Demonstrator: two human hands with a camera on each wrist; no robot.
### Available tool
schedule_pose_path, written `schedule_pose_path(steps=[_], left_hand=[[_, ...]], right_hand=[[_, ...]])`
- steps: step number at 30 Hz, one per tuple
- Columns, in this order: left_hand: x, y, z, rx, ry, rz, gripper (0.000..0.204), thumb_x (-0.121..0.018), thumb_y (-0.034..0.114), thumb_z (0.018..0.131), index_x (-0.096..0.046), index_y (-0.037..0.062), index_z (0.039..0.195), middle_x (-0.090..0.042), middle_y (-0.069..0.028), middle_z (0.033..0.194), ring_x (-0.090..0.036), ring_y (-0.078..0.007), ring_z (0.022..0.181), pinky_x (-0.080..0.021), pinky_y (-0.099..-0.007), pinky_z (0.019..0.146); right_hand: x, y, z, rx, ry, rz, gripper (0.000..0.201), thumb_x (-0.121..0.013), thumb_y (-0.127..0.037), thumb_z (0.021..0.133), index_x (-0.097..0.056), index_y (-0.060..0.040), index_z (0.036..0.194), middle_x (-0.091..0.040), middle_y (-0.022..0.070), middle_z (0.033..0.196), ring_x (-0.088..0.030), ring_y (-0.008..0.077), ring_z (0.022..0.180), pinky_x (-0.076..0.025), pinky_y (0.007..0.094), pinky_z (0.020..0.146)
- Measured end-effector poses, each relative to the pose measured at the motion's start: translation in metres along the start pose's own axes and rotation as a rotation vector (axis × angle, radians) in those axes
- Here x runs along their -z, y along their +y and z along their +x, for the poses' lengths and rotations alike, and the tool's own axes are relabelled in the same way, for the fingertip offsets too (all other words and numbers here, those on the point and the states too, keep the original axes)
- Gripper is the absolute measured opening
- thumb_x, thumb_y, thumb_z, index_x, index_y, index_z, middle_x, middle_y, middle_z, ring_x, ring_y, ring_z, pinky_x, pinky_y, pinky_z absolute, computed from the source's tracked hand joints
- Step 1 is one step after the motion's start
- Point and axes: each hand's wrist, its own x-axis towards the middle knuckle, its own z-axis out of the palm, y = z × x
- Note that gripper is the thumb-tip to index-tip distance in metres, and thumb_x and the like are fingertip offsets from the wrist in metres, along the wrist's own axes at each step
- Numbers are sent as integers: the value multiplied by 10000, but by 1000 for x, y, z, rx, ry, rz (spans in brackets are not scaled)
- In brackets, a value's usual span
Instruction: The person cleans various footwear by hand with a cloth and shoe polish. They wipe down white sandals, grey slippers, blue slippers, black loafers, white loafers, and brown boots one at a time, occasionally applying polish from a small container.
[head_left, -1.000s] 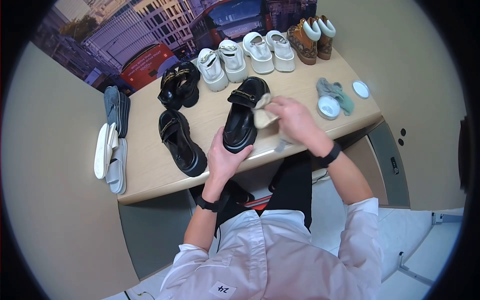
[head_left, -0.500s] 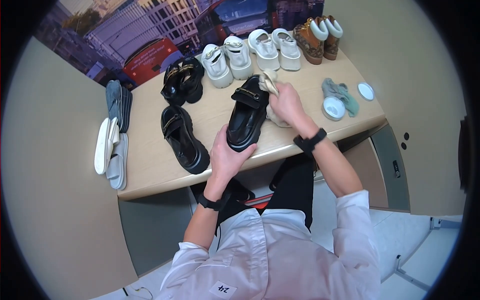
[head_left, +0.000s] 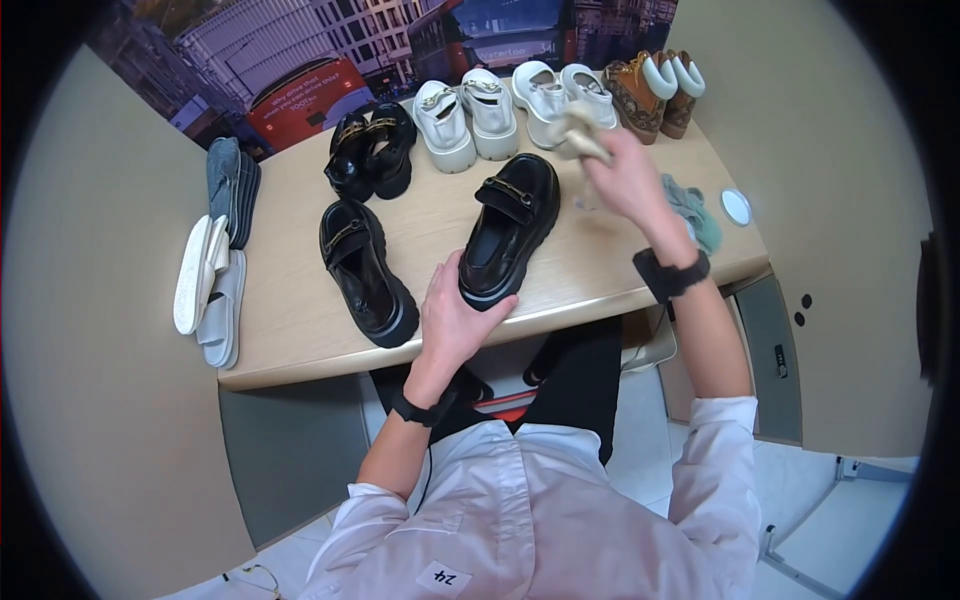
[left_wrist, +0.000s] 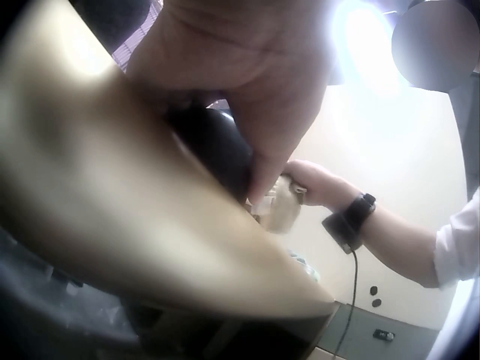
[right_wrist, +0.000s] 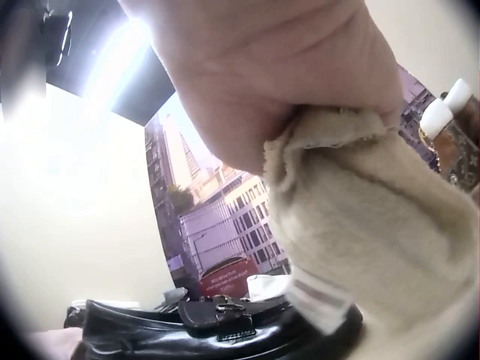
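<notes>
A black loafer [head_left: 508,225] with a metal bit stands on the wooden table [head_left: 290,300], toe pointing away. My left hand [head_left: 455,315] grips its heel, thumb on one side and fingers on the other. Up and to the right of that shoe, clear of it, my right hand [head_left: 630,180] holds a bunched beige cloth [head_left: 582,135]; the right wrist view shows the cloth [right_wrist: 367,202] hanging from the fingers, a white label on it. The matching loafer [head_left: 365,275] stands to the left, untouched.
Black shoes [head_left: 370,150], white shoes [head_left: 442,125] and brown patterned boots [head_left: 637,95] line the back. Slippers [head_left: 220,305] lie at the left edge. On the right are a grey-green cloth [head_left: 708,232] and a round white lid [head_left: 736,207].
My right hand moved with the beige cloth from beside the held loafer up along its toe, then away to the right. The left hand keeps its grip on the heel.
</notes>
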Motion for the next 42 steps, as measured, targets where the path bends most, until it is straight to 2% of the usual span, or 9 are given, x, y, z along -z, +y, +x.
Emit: schedule_pose_path(steps=[3,7,12,16,20,25,31,37,42], left_hand=[[1,1,0,8,1,16,958,-998,361,730,-570,-73,1469,-754,-247,1277,-759,-370,1177,-592,-443,1039],[-3,-6,-2,12,11,-10,965,-990,355,726,-553,-71,1474,-697,-293,1324,-666,-472,1258,-535,-515,1112],[7,0,2,47,-28,-57,969,-985,365,737,-553,-86,1477,-695,-312,1331,-639,-497,1320,-499,-523,1178],[4,-6,2,1,11,11,989,-989,383,729,-557,-102,1475,-702,-284,1336,-692,-437,1261,-547,-476,1109],[4,-7,-1,-9,18,56,1000,-994,390,722,-559,-96,1481,-718,-268,1331,-728,-401,1221,-579,-453,1060],[5,-1,1,23,-14,0,966,-993,367,738,-564,-79,1480,-748,-255,1285,-752,-388,1190,-587,-447,1045],[5,0,1,19,-1,45,972,-997,375,741,-561,-74,1485,-750,-258,1288,-758,-379,1189,-589,-448,1046],[2,0,1,17,-11,43,945,-990,370,745,-574,-66,1474,-764,-245,1272,-772,-366,1164,-598,-442,1033],[0,-5,1,58,-35,-15,973,-993,369,726,-560,-86,1469,-707,-252,1279,-714,-410,1203,-569,-487,1060]], right_hand=[[-46,-13,5,123,-364,1,382,-667,-147,919,-791,-92,1276,-721,268,1164,-711,452,1090,-565,520,1005],[-50,-30,21,138,-478,-217,391,-707,-126,900,-773,-80,1283,-675,236,1193,-688,443,1157,-545,507,1049],[-43,15,53,221,-388,-552,376,-703,-96,904,-786,-124,1270,-656,233,1285,-734,449,1059,-590,540,981],[-9,24,55,44,-24,-477,337,-690,-188,932,-814,-130,1240,-756,264,1159,-764,451,964,-615,538,925],[-2,1,51,-234,-169,-17,400,-654,-193,911,-794,-94,1272,-802,246,992,-783,407,949,-619,501,882],[-56,-18,-1,220,-339,-90,419,-672,-126,911,-784,-101,1314,-715,239,1219,-732,446,1096,-595,491,1013],[-9,35,31,-113,-57,-332,425,-673,-165,934,-763,-110,1345,-741,225,1116,-738,421,1091,-588,497,986],[-29,12,20,-483,-155,274,358,-657,-197,932,-774,-21,1221,-767,307,939,-748,493,953,-590,559,929],[-86,15,-28,-378,-99,90,288,-645,-167,918,-755,46,1078,-752,334,941,-735,528,919,-600,571,871]])
